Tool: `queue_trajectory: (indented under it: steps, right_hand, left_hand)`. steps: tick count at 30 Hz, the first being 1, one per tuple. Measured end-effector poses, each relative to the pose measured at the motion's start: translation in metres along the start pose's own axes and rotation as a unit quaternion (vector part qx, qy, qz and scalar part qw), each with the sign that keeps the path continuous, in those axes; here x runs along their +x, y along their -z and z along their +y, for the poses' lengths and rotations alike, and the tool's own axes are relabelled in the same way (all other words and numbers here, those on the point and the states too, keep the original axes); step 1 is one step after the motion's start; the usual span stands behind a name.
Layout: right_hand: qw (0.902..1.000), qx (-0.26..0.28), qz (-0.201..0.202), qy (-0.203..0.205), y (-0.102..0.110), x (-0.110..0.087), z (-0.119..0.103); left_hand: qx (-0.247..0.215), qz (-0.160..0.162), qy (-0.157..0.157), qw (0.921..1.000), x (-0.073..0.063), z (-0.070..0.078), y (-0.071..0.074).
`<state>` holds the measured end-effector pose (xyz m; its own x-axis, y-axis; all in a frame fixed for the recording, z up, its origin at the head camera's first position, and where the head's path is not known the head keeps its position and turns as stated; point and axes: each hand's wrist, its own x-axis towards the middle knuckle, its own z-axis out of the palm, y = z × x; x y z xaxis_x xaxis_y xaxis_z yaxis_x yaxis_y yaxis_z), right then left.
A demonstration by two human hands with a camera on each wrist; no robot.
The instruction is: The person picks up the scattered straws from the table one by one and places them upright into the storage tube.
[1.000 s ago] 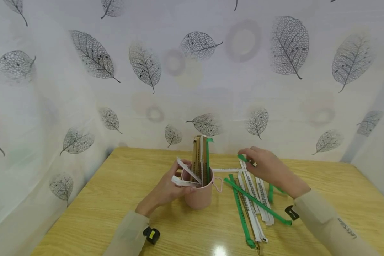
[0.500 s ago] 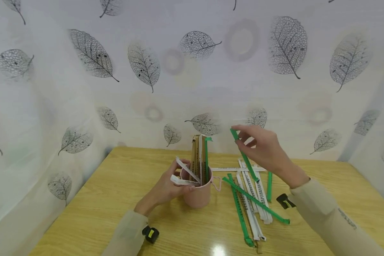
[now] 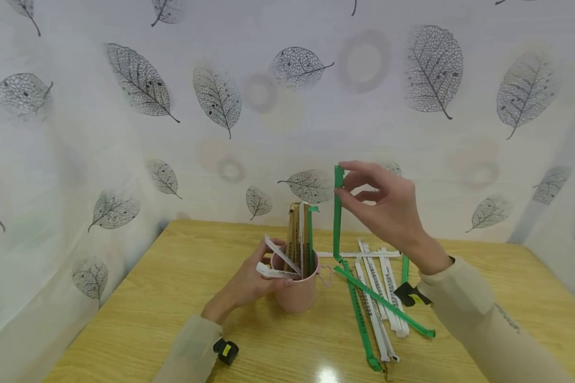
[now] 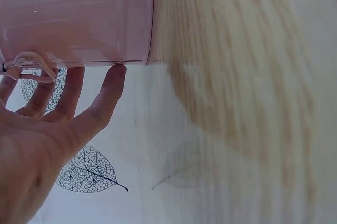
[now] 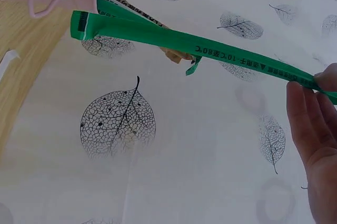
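My left hand (image 3: 256, 274) grips a pink mug (image 3: 297, 293) at its left side, with the thumb at the near rim and fingers behind; in the left wrist view, fingertips meet the mug's wall. Wrapped straws (image 3: 295, 234) stand in the mug, mostly brown, with a white and a green one. Two white wrapped straws (image 3: 270, 272) lean out over its left rim. To the right, my right hand (image 3: 388, 205) pinches a green wrapped straw (image 3: 337, 223) near its top, between thumb and fingers. It hangs upright above the table. Printed lettering shows on it in the right wrist view.
Right of the mug, several white wrapped straws (image 3: 376, 282) lie on the wooden table (image 3: 172, 298) in a loose pile. A green straw (image 3: 388, 304) crosses over them, and another green straw (image 3: 361, 322) lies along their left side. Behind hangs a leaf-patterned cloth (image 3: 287, 133).
My right hand has lifted the green straw from the pile and carried it up and left toward the mug, turning it upright. The left hand and mug have stayed put.
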<state>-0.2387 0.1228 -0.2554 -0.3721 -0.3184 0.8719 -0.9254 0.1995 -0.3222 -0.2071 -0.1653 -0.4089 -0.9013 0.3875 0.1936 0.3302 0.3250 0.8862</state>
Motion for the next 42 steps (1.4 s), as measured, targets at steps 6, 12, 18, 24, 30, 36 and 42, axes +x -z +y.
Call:
queue_trajectory:
  steps: [6,12,18,24,30,36,42]
  right_hand:
    - [0.9958,0.081,0.020,0.037,-0.013,0.002,-0.001]
    - [0.9934,0.102,0.019,0.047,-0.027,-0.001,0.001]
    - [0.9959,0.086,0.001,0.028,-0.036,-0.012,0.007]
    - [0.9972,0.074,-0.009,0.000,-0.043,-0.028,0.015]
    - [0.9962,0.072,-0.035,-0.035,-0.049,-0.046,0.021]
    - [0.9948,0.064,-0.050,-0.061,-0.054,-0.062,0.027]
    - [0.9936,0.059,-0.061,-0.074,-0.059,-0.073,0.033]
  left_hand:
    - [0.000,0.002,0.000,1.0000,0.000,0.000,0.000]
    - [-0.005,0.002,0.000,1.0000,0.001,-0.001,0.000]
    - [-0.007,0.001,-0.003,1.0000,0.000,-0.001,0.000]
    - [-0.008,-0.003,0.000,1.0000,0.000,-0.002,0.000]
    - [-0.009,-0.005,0.000,1.0000,0.001,-0.001,-0.001]
    - [-0.007,-0.002,-0.001,1.0000,0.001,-0.001,-0.001]
    - [-0.008,-0.004,-0.005,0.9999,0.001,-0.001,-0.001]
